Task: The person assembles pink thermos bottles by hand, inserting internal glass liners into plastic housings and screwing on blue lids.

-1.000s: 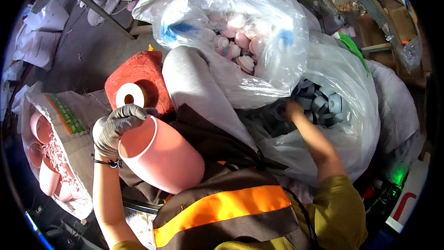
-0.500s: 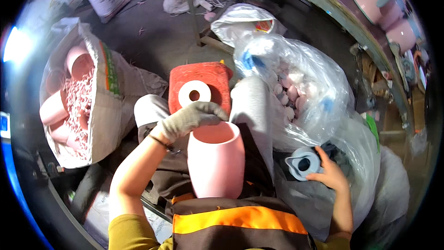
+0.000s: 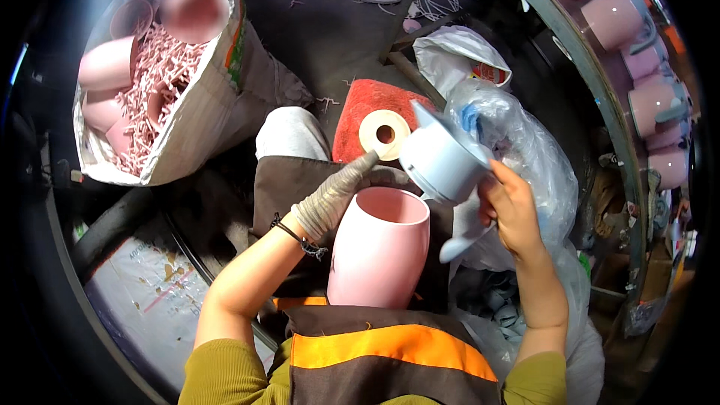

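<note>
A pink barrel-shaped jug body (image 3: 379, 255) stands upright in my lap, its wide mouth facing up. My left hand (image 3: 335, 193), in a pale work glove, closes on its far left rim. In my bare right hand (image 3: 513, 208) is a light blue plastic jug top (image 3: 448, 161) with a spout and a handle. The top is tilted, above and to the right of the jug's mouth, apart from the rim as far as I can tell. Beyond my left fingertips, a cream ring (image 3: 370, 135) with a round hole rests on a red padded seat (image 3: 360, 101).
At left stands a white woven sack (image 3: 202, 116) holding pink jug bodies and small pink pieces. Clear plastic bags (image 3: 551, 180) lie on the right, with grey-blue parts (image 3: 499, 304) below. A metal-edged shelf at far right carries pink jugs (image 3: 615, 19) with blue handles.
My right hand has lifted the blue jug top from the bag at right and brought it up beside the jug's mouth. My left hand stays at the rim. The view has shifted.
</note>
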Available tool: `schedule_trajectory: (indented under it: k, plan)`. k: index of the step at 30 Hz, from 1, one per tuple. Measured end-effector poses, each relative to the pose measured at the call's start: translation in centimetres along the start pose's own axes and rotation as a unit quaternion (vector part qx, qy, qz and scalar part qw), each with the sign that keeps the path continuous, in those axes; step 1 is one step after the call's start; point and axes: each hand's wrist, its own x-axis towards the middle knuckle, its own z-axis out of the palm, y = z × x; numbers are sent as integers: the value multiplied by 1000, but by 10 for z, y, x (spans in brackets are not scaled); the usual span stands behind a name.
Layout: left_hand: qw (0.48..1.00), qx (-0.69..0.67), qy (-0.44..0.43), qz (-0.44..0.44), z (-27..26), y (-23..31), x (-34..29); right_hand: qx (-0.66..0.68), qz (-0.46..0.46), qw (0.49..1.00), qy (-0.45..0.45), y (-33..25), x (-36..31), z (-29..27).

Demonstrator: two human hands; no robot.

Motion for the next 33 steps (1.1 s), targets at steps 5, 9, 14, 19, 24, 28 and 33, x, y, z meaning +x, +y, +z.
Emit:
schedule_trajectory:
  k: [5, 9, 14, 19, 24, 28, 33]
  plan:
    - [992, 23, 62, 103, 7, -4, -5, 25, 181, 980, -81, 2, 36, 20]
    - [994, 33, 44, 94, -6, -3, -3, -5, 213, 974, -84, -4, 44, 24]
    - [993, 49, 69, 77, 0, 0, -1, 50, 237, 966, -92, -7, 43, 17]
    - [996, 24, 20, 79, -2, 0, -1, 11, 240, 967, -82, 1, 44, 17]
    - [996, 32, 40, 79, 1, -2, -2, -8, 214, 973, -86, 4, 44, 18]
    - [995, 54, 14, 88, -14, -9, 2, -28, 203, 974, -99, 16, 41, 18]
    - [991, 105, -31, 72, -23, -18, -3, -26, 183, 979, -83, 25, 39, 18]
